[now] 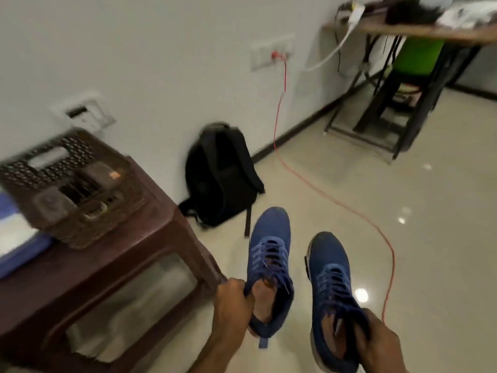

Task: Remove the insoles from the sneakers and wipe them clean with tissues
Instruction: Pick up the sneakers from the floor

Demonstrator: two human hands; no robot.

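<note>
Two blue lace-up sneakers hang in the air above the floor, toes pointing away from me. My left hand (232, 302) grips the left sneaker (270, 254) by the rim of its opening, fingers curled over the collar. My right hand (376, 343) grips the right sneaker (332, 281) at its heel collar. A brownish insole (265, 305) shows inside the left sneaker, and another brownish insole (334, 337) inside the right one. No tissues are in view.
A dark brown table (129, 251) stands at the left, carrying a woven brown basket (72, 184) and a blue-and-white cloth (16, 238). A black backpack (220, 176) leans on the wall. A red cable (336, 200) crosses the tiled floor. A desk (403, 30) stands far right.
</note>
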